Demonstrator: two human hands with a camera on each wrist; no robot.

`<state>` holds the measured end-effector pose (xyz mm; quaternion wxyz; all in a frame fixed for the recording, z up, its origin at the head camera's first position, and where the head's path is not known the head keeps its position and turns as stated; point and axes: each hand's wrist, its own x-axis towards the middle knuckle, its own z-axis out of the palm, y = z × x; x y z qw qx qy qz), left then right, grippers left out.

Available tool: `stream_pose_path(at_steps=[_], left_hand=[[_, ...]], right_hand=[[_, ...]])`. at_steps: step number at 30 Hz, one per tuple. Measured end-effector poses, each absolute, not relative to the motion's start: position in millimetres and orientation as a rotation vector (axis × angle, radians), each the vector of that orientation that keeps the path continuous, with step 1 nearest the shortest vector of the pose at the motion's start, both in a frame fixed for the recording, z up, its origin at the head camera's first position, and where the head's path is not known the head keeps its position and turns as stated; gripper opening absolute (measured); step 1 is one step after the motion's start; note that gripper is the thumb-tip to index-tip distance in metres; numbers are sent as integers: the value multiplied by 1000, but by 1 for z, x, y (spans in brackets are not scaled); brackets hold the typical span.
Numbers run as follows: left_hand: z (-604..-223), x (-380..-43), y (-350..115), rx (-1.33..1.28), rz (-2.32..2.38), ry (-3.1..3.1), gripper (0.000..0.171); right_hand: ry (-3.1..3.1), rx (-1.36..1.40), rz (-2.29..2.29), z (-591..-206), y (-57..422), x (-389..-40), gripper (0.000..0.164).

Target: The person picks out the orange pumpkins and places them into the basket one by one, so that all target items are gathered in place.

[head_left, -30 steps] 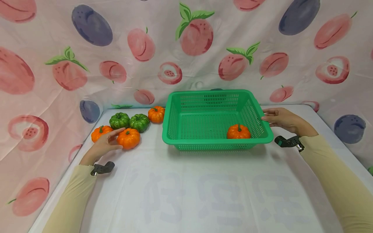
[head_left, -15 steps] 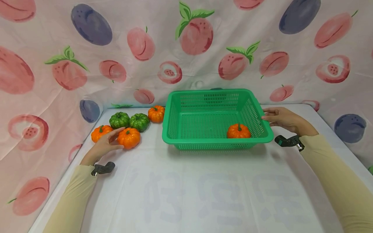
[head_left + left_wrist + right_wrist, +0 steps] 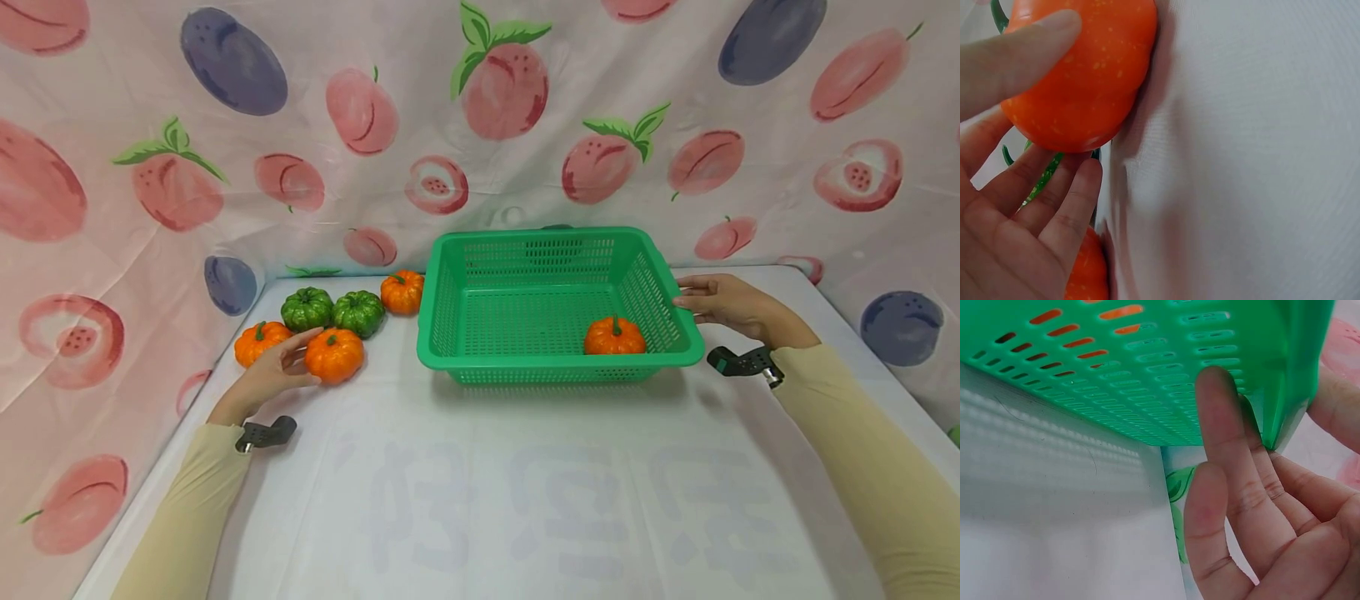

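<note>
My left hand (image 3: 273, 377) has its thumb along one side of a small orange pumpkin (image 3: 334, 356) and its fingers on the other side, holding it at the table. In the left wrist view the thumb lies across the glossy orange skin (image 3: 1094, 81), while the fingertips sit partly behind it. On the right, my right hand (image 3: 723, 307) grips the rim of a green plastic basket (image 3: 558, 362), thumb at the edge and fingers against the slotted outer wall (image 3: 1166, 375). Inside the basket, at its near right, rests another orange pumpkin (image 3: 615, 337).
Two green pumpkins (image 3: 358, 313) stand behind the held one. One orange pumpkin (image 3: 260, 342) lies left of them, partly behind the left hand, and another (image 3: 402, 292) stands close by the basket's left side. A fruit-print cloth (image 3: 510, 183) rises behind the white table (image 3: 480, 500).
The orange pumpkin at my left hand has shifted slightly to the right, and that hand has moved a little with it. My right hand and the basket have stayed in place.
</note>
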<state>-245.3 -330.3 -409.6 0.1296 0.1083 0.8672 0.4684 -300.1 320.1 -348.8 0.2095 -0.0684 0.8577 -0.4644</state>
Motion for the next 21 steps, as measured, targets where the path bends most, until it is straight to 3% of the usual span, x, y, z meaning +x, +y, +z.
stream_pose_path(at_steps=[21], left_hand=[[-412, -245, -328, 300, 1361, 2530, 83]], right_hand=[[2370, -185, -1310, -350, 321, -301, 71]])
